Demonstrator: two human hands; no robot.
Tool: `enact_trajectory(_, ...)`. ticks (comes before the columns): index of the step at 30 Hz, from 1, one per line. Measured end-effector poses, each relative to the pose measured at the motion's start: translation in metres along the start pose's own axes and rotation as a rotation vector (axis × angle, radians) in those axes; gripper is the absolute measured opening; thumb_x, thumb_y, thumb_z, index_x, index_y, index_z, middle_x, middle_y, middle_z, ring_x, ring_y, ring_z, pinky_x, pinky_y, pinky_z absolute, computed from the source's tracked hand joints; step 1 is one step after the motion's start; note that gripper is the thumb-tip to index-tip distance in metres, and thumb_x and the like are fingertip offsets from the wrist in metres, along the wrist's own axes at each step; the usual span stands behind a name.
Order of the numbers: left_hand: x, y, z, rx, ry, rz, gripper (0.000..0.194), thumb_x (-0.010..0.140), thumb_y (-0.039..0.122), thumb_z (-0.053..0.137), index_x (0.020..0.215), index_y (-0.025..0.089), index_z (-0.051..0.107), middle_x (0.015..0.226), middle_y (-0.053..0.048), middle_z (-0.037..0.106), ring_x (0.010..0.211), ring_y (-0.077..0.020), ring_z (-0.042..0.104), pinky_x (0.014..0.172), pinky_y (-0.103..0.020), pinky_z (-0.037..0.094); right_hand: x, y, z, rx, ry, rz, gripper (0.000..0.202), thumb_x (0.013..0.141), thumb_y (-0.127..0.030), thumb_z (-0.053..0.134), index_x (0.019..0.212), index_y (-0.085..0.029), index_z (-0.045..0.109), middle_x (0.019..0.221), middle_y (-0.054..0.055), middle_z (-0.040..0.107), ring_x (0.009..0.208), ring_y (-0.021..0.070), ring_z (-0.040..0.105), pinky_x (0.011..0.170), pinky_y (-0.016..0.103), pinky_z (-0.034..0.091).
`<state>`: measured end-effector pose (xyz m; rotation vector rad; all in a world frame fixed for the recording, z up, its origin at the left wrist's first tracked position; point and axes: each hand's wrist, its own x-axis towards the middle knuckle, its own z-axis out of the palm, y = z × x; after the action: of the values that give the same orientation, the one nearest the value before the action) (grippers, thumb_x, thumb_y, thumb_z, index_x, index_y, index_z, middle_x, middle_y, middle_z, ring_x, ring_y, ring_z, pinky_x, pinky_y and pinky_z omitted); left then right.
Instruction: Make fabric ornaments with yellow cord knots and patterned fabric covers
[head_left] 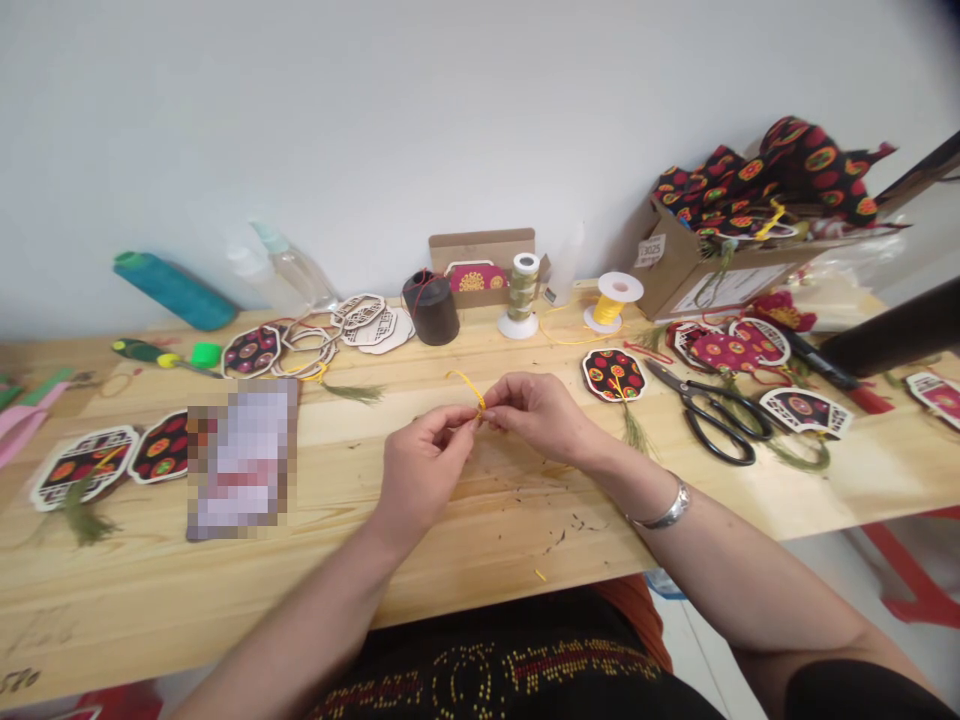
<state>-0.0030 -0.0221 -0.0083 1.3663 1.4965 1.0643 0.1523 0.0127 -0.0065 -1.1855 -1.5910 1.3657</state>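
Both of my hands meet over the middle of the wooden table (330, 560). My left hand (431, 460) pinches a yellow cord (469, 383) between thumb and fingertips. Fingertip to fingertip with it, my right hand (536, 415) pinches the same cord, whose loose end sticks up and to the left. A knot or small loop seems to sit between the fingers, but they mostly cover it. Just right of my right hand lies an ornament (613, 375) of dark patterned fabric with a green tassel (634, 430). Black-handled scissors (716, 410) rest farther right.
Along the wall stand a black thread cone (431, 308), a green thread spool (523, 290), a yellow cord spool (611, 300) and a teal thread cone (176, 290). A cardboard box (690, 260) holds patterned fabric. Finished-looking ornaments (86, 465) and a blurred-out flat object (247, 460) lie left.
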Motion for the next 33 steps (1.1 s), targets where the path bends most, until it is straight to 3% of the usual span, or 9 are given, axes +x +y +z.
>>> enact_trajectory(11,0.004,0.012,-0.002,-0.027,-0.048,-0.121,0.008,0.072,0.021,0.065,0.071,0.018,0.072,0.057,0.000,0.066,0.044,-0.0096,0.052,0.046,-0.022,0.042,0.000,0.005,0.000,-0.097,0.020,-0.042,0.005,0.074,-0.012,0.060,0.074,-0.014,0.064,0.066,0.000,0.065,0.059,0.0096,0.053,0.058,0.023,0.042)
enact_trajectory(17,0.009,-0.004,-0.004,-0.173,-0.111,-0.180,0.014,0.069,0.029,0.072,0.074,0.017,0.074,0.059,-0.001,0.067,0.047,-0.0088,0.050,0.045,-0.021,0.036,0.000,0.005,0.000,-0.070,0.010,-0.041,0.008,0.074,-0.009,0.058,0.075,-0.014,0.064,0.071,0.002,0.069,0.065,0.0110,0.058,0.062,0.023,0.044)
enact_trajectory(21,0.012,-0.011,-0.004,-0.248,-0.105,-0.223,0.018,0.064,0.030,0.076,0.073,0.016,0.074,0.059,-0.002,0.065,0.049,-0.0080,0.049,0.044,-0.019,0.035,0.000,0.005,-0.001,-0.083,0.029,-0.031,0.007,0.072,-0.010,0.060,0.072,-0.014,0.065,0.067,0.000,0.066,0.060,0.0092,0.053,0.058,0.022,0.041)
enact_trajectory(27,0.007,-0.005,-0.003,-0.058,-0.055,-0.079,0.009,0.070,0.027,0.071,0.073,0.018,0.073,0.059,0.001,0.066,0.054,-0.0101,0.055,0.052,-0.022,0.044,0.002,0.005,0.000,0.077,0.000,0.070,0.002,0.071,-0.014,0.062,0.069,-0.014,0.062,0.057,-0.003,0.058,0.053,0.0085,0.051,0.054,0.023,0.042)
enact_trajectory(33,0.002,-0.005,0.000,0.109,0.017,0.220,0.008,0.074,0.018,0.064,0.075,0.019,0.072,0.077,-0.001,0.073,0.069,-0.0135,0.064,0.062,-0.023,0.051,0.003,0.002,0.001,0.157,-0.011,0.135,0.005,0.069,-0.009,0.061,0.067,-0.014,0.063,0.058,-0.003,0.061,0.055,0.0081,0.054,0.056,0.022,0.045)
